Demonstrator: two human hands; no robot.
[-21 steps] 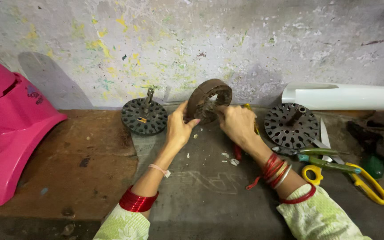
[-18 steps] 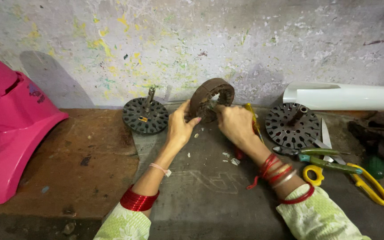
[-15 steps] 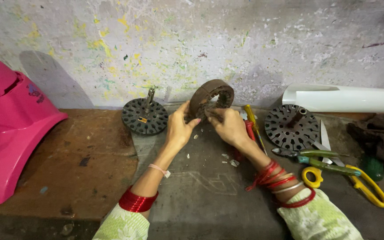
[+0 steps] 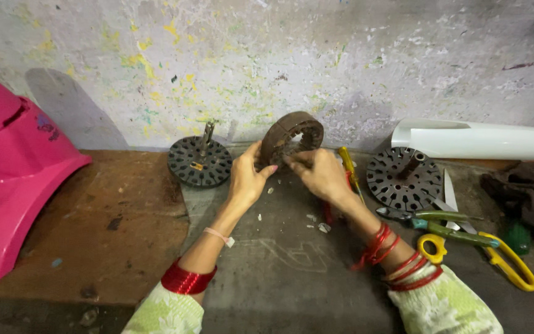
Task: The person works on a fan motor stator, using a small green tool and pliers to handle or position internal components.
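Both hands are gripping a rusty brown slotted metal ring (image 4: 292,137) raised on edge above the grey bench (image 4: 292,272), left hand (image 4: 246,179) clasping its lower-left rim, right hand (image 4: 319,173) pinching its lower edge, between two dark slotted discs (image 4: 200,162).

Probably workshop: paint-spattered wall (image 4: 267,62), pliers (image 4: 440,219).
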